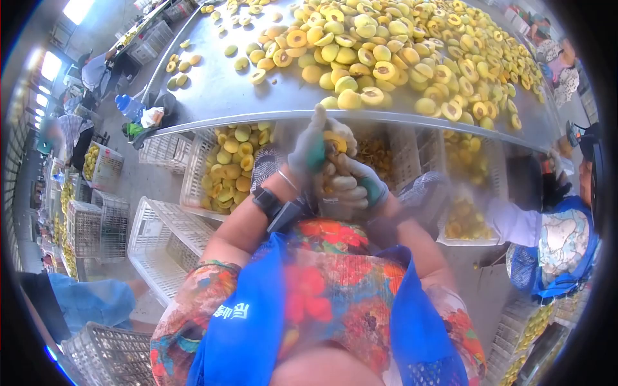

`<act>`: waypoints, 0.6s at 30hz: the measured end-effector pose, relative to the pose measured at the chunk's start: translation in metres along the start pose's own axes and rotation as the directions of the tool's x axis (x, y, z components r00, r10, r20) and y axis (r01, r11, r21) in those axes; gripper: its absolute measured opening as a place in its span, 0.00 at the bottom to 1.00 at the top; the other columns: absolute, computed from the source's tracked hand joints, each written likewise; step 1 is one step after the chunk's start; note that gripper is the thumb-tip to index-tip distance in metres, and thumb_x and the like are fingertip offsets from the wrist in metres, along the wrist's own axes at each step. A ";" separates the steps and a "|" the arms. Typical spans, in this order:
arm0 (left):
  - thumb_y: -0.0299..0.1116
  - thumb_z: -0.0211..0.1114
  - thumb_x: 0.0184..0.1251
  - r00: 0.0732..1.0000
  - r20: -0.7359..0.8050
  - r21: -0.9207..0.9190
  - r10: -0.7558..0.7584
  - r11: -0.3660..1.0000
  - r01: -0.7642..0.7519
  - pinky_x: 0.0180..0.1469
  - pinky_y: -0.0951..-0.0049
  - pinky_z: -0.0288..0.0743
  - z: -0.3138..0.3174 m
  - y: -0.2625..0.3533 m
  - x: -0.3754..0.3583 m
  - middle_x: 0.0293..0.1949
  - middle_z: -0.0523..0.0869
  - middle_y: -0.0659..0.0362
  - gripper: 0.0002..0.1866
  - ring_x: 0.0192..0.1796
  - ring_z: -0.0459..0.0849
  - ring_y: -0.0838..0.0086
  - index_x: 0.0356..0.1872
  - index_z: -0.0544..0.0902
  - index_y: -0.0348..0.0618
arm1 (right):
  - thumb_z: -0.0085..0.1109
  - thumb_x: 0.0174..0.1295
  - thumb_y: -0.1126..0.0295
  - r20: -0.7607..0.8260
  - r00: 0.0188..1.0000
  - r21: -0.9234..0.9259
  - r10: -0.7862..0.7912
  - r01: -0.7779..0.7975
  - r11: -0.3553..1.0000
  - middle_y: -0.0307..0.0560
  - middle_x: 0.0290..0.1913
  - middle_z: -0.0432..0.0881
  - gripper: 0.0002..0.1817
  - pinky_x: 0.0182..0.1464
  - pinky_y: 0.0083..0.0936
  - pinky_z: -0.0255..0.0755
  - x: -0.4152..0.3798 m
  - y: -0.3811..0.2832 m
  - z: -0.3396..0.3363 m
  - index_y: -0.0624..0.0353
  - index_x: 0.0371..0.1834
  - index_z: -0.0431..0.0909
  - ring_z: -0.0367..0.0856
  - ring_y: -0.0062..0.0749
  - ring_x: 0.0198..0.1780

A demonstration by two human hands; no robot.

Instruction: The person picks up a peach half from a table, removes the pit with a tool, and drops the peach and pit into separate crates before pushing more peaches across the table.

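Both hands meet just below the near edge of the metal table, in whitish gloves with green patches. My left hand is closed round an apricot half, whose cut face with a dark centre shows between the hands. Just below it, my right hand has its fingers curled, with the thumb side close to the fruit. Whatever the right fingers enclose is hidden. Beyond the hands, a large heap of yellow-green apricot halves covers much of the metal table.
Beneath the table edge stand a crate of apricot halves, a crate of brownish pieces and another filled crate. A white plastic crate lies at the left. A co-worker's sleeve is at the right; other people work at the left.
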State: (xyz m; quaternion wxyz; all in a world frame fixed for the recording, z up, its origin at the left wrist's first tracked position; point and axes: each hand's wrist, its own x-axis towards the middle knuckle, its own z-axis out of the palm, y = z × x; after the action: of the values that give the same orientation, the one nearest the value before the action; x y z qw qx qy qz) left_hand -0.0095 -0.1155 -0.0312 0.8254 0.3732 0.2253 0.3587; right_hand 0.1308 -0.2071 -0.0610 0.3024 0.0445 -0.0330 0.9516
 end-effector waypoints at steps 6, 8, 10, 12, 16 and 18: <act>0.63 0.47 0.78 0.998 0.015 -0.537 -0.061 0.842 0.059 0.42 0.65 0.82 -0.026 0.001 0.002 0.33 0.84 0.51 0.33 0.37 0.84 0.63 0.37 0.82 0.38 | 0.43 0.79 0.48 0.083 0.996 -0.118 -0.033 0.043 0.992 0.28 0.24 0.60 0.22 0.11 0.14 0.49 -0.007 0.002 -0.005 0.55 0.54 0.72 0.51 0.10 0.13; 0.61 0.50 0.77 0.970 -0.219 -0.217 0.103 0.964 -0.152 0.43 0.64 0.83 -0.055 0.019 -0.010 0.38 0.86 0.51 0.31 0.39 0.86 0.63 0.41 0.82 0.38 | 0.41 0.79 0.48 0.154 0.982 -0.010 -0.113 0.116 0.993 0.29 0.25 0.61 0.22 0.12 0.15 0.51 -0.009 -0.004 -0.014 0.56 0.56 0.72 0.52 0.11 0.13; 0.57 0.53 0.78 0.915 -0.341 0.096 0.216 0.976 -0.195 0.46 0.65 0.81 -0.091 0.055 -0.029 0.42 0.87 0.51 0.28 0.44 0.86 0.65 0.45 0.83 0.37 | 0.40 0.80 0.49 0.252 0.947 0.126 -0.200 0.173 0.977 0.30 0.26 0.62 0.23 0.14 0.17 0.53 -0.010 -0.013 -0.024 0.57 0.57 0.72 0.54 0.13 0.14; 0.53 0.55 0.77 0.817 -0.410 0.564 0.405 0.817 -0.122 0.51 0.64 0.79 -0.121 0.083 -0.035 0.45 0.86 0.51 0.25 0.49 0.85 0.63 0.48 0.83 0.37 | 0.40 0.80 0.49 0.122 0.935 0.108 -0.332 0.320 0.941 0.29 0.26 0.61 0.23 0.15 0.18 0.53 -0.012 -0.019 -0.041 0.56 0.57 0.73 0.55 0.14 0.15; 0.49 0.58 0.74 0.697 -0.196 0.980 0.689 0.160 0.118 0.58 0.59 0.75 -0.096 0.088 -0.020 0.50 0.83 0.47 0.22 0.54 0.82 0.55 0.52 0.82 0.38 | 0.41 0.79 0.49 0.007 0.918 0.072 -0.397 0.395 0.916 0.29 0.24 0.59 0.21 0.17 0.19 0.52 -0.009 -0.022 -0.049 0.55 0.53 0.74 0.56 0.16 0.16; 0.52 0.62 0.69 0.767 -0.143 0.989 0.625 0.121 0.086 0.62 0.57 0.73 -0.077 0.064 0.012 0.54 0.82 0.44 0.25 0.57 0.80 0.50 0.54 0.81 0.41 | 0.42 0.79 0.49 -0.033 0.916 0.075 -0.399 0.400 0.913 0.28 0.24 0.58 0.20 0.16 0.19 0.50 -0.006 -0.023 -0.047 0.54 0.52 0.74 0.55 0.15 0.16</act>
State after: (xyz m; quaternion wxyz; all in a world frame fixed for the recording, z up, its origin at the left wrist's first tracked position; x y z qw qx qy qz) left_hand -0.0786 -0.0416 -0.0306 0.2034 0.7254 0.5426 0.3713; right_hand 0.1461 -0.1874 -0.1075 0.4887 0.0543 0.0172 0.8706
